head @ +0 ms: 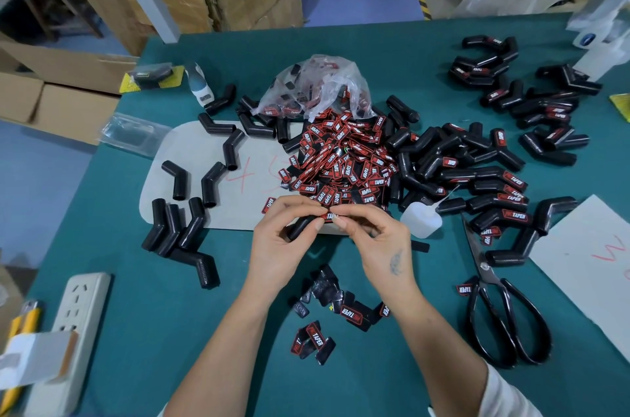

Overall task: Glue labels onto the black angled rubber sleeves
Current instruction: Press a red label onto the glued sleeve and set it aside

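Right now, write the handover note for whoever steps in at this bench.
Left hand grips a black angled sleeve; right hand pinches a red-and-black label onto it with its fingers.
Glue bottle lies just right of the hands; scissors lie nearer, on the right.
Loose labels are heaped in the middle by a torn plastic bag.
Done: labelled sleeves piled on the right.
Left: bare sleeves on the left, around the grey card.
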The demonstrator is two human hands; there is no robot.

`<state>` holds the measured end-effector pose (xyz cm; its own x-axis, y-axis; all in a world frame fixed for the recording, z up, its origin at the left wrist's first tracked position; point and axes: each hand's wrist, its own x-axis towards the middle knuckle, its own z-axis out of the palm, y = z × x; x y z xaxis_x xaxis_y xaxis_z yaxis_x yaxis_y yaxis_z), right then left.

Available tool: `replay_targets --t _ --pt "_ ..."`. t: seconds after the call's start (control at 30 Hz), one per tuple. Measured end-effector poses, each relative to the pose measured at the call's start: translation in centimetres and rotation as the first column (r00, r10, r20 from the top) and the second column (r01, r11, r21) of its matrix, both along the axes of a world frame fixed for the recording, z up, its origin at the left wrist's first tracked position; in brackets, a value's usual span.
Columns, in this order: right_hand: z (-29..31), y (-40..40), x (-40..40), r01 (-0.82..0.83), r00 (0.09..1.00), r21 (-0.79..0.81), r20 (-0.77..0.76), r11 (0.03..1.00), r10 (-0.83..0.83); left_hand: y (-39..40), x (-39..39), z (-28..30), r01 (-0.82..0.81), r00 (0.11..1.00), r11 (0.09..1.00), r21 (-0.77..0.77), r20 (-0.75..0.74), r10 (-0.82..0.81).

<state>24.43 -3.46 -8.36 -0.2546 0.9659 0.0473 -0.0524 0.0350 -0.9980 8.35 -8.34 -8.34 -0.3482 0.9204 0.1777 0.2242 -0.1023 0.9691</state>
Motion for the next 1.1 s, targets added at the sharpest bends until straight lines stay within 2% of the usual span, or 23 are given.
replay_targets --t 0.67,0.9,1.1 --pt "0.66 0.19 0.05 -0.007 1.000 -0.047 0.017 0.999 0.008 -0.01 -0.06 0.12 -0.017 0.999 1.000 -0.004 -0.052 0.017" --pt "0.77 0.33 0.17 -0.058 0.997 -0.118 -0.050 0.991 0.052 -0.05 0.05 -0.19 -0.007 0.998 1.000 -0.009 -0.066 0.006" --pt "0.94 0.15 0.00 -0.068 0.996 -0.084 -0.058 0.994 0.063 -0.04 0.16 -0.10 -0.002 0.999 1.000 -0.010 -0.047 0.001"
